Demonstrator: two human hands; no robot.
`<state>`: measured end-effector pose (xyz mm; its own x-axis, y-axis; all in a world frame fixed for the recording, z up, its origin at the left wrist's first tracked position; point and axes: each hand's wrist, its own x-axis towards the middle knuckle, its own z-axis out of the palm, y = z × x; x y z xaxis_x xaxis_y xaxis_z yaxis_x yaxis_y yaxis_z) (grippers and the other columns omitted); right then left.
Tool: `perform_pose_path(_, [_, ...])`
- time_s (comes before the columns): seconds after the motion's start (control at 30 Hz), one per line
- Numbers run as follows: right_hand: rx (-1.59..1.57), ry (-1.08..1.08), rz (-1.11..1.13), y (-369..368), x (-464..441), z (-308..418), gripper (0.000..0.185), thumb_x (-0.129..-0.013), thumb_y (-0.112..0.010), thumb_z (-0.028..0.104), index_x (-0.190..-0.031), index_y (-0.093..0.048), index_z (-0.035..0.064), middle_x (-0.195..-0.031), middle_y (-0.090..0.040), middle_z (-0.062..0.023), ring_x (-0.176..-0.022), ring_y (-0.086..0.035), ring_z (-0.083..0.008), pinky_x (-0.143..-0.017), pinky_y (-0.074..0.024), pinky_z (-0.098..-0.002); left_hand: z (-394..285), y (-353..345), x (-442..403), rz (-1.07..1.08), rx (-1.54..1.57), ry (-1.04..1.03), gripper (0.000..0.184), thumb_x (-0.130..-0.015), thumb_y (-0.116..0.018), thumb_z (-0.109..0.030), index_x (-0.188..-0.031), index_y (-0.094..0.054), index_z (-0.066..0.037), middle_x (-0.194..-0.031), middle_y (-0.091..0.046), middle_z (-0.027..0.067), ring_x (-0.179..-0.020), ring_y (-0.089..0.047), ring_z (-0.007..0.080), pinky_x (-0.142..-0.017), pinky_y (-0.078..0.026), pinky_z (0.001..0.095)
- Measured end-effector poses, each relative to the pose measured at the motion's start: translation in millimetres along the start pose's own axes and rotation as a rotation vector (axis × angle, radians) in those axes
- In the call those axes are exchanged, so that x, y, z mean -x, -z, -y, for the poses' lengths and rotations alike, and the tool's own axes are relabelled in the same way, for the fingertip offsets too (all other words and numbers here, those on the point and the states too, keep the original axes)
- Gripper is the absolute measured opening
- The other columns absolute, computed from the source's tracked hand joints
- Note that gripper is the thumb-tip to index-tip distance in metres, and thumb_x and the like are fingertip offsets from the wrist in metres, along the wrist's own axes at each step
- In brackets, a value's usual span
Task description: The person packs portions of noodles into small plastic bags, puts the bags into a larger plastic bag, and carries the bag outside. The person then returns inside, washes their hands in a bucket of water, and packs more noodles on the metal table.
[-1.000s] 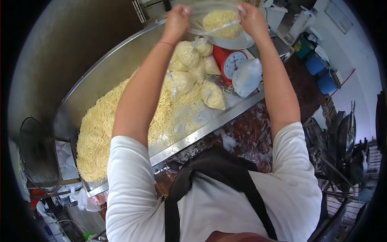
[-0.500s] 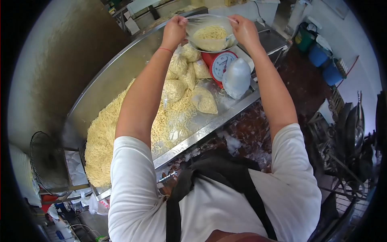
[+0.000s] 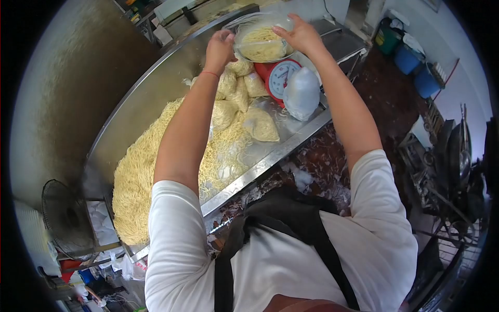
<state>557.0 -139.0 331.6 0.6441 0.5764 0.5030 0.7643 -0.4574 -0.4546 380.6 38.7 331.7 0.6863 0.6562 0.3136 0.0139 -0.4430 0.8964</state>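
Observation:
A clear plastic bag (image 3: 285, 23) lines the weighing pan (image 3: 251, 60), with yellow noodles (image 3: 262, 48) inside it. My left hand (image 3: 220, 49) is at the pan's left side, its fingers loosely bent and apart beside the plastic. On the other side, my right hand (image 3: 301, 35) has its thumb and forefinger spread at the bag's edge. Beneath the pan is a red dial scale (image 3: 280, 78). Tied bags of noodles (image 3: 224, 114) are piled to its left, and one bag (image 3: 261, 125) lies nearer me.
A large heap of loose noodles (image 3: 132, 187) fills the left of the metal table (image 3: 291, 140). A stack of pale plastic bags (image 3: 301, 93) stands against the scale. A fan (image 3: 65, 216) is at far left; blue buckets (image 3: 408, 58) stand at right.
Both hands have loosened from the bag's stretched rim, and its plastic now hangs slacker over the pan. My left hand has moved slightly down, and the right hand's fingers have spread.

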Motion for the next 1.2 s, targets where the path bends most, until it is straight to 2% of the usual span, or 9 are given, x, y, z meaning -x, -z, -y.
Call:
perform_pose_path(0.2, [-0.03, 0.232, -0.076, -17.3, -17.5, 20.2, 0.037, -0.099, -0.051, 0.037, -0.11, -0.071, 0.008, -0.096, -0.072, -0.0145, -0.085, -0.068, -0.0282, -0.076, -0.0526, -0.0386, -15.6, 20.6, 18.8, -0.151, 0.133, -0.13, 0.027, -0.102, -0.049, -0.023, -0.097, -0.064, -0.001, -0.065, -0.053, 0.0017, -0.048, -0.051, 0.0105, -0.042, -0.046, 0.0287])
perform_pose_path(0.3, [0.107, 0.697, -0.465, 7.9, 1.3, 57.6, 0.024, -0.098, -0.048, 0.019, -0.111, -0.063, 0.0039, -0.079, -0.061, -0.0101, -0.064, -0.06, -0.0207, -0.055, -0.0484, -0.0338, -51.2, 56.7, 44.8, -0.173, 0.339, -0.171, 0.027, -0.103, -0.048, -0.026, -0.097, -0.062, -0.004, -0.065, -0.051, 0.0009, -0.047, -0.048, 0.0093, -0.042, -0.043, 0.0261])
perform_pose_path(0.37, [-0.194, 0.473, -0.274, 28.0, 35.5, 86.2, 0.029, -0.101, -0.046, 0.025, -0.111, -0.068, 0.0079, -0.083, -0.067, -0.0078, -0.068, -0.06, -0.015, -0.059, -0.0484, -0.0304, -79.0, 84.1, 82.6, -0.215, 0.428, -0.132, 0.027, -0.104, -0.047, -0.03, -0.093, -0.061, -0.008, -0.061, -0.051, -0.0017, -0.041, -0.044, 0.0073, -0.038, -0.036, 0.0222])
perform_pose_path(0.47, [-0.605, 0.078, 0.115, 32.8, 118.2, 134.6, 0.033, -0.103, -0.041, 0.022, -0.107, -0.071, 0.0101, -0.076, -0.061, 0.0014, -0.065, -0.049, -0.003, -0.055, -0.0406, -0.0215, -55.1, 123.3, 144.9, -0.189, 0.364, -0.092, 0.027, -0.102, -0.049, -0.026, -0.097, -0.06, -0.002, -0.069, -0.051, 0.0022, -0.05, -0.05, 0.0102, -0.045, -0.047, 0.0275])
perform_pose_path(0.6, [-0.761, -0.072, 0.537, -89.2, 221.9, 101.3, 0.022, -0.089, -0.056, 0.008, -0.107, -0.068, 0.0039, -0.084, -0.068, -0.0129, -0.08, -0.067, -0.0253, -0.074, -0.0509, -0.0355, 58.2, 125.4, 246.4, -0.267, 0.502, 0.368, 0.025, -0.102, -0.048, -0.026, -0.091, -0.056, -0.005, -0.067, -0.048, 0.0014, -0.048, -0.046, 0.0109, -0.046, -0.046, 0.0272])
perform_pose_path(0.77, [-0.478, 0.177, 0.644, -124.6, 282.1, 98.9, 0.021, -0.082, -0.057, 0.002, -0.099, -0.069, 0.0028, -0.088, -0.068, -0.0222, -0.085, -0.064, -0.0407, -0.079, -0.0513, -0.0445, 116.8, 119.4, 338.7, -0.266, 0.511, 0.604, 0.026, -0.104, -0.046, -0.027, -0.097, -0.056, -0.004, -0.065, -0.045, 0.0003, -0.046, -0.044, 0.0101, -0.045, -0.045, 0.0268])
perform_pose_path(0.87, [-0.415, 0.514, 0.211, -72.6, 256.1, 195.2, 0.023, -0.081, -0.057, 0.0, -0.102, -0.066, 0.0007, -0.094, -0.068, -0.0191, -0.089, -0.066, -0.038, -0.079, -0.0519, -0.0441, 95.5, 120.5, 356.8, -0.362, 0.504, 0.598, 0.027, -0.104, -0.046, -0.027, -0.102, -0.056, -0.003, -0.063, -0.044, -0.0003, -0.046, -0.043, 0.0096, -0.046, -0.046, 0.0269])
perform_pose_path(0.97, [-0.195, 0.57, 0.982, -128.0, 270.1, 218.0, 0.03, -0.08, -0.059, 0.005, -0.11, -0.065, 0.0039, -0.101, -0.068, -0.0206, -0.094, -0.066, -0.0376, -0.083, -0.0513, -0.0458, 101.2, 121.4, 369.2, -0.399, 0.534, 0.536, 0.026, -0.105, -0.045, -0.027, -0.105, -0.056, -0.003, -0.062, -0.043, -0.0005, -0.045, -0.042, 0.0092, -0.045, -0.046, 0.027])
perform_pose_path(1.2, [-0.02, 0.498, 1.151, -209.9, 323.3, 201.1, 0.026, -0.09, -0.054, 0.016, -0.11, -0.066, 0.0063, -0.107, -0.066, -0.0206, -0.099, -0.066, -0.0344, -0.083, -0.0523, -0.044, 110.3, 143.4, 388.8, -0.403, 0.553, 0.56, 0.024, -0.105, -0.045, -0.024, -0.103, -0.057, -0.004, -0.063, -0.044, -0.0028, -0.047, -0.042, 0.006, -0.046, -0.046, 0.0252])
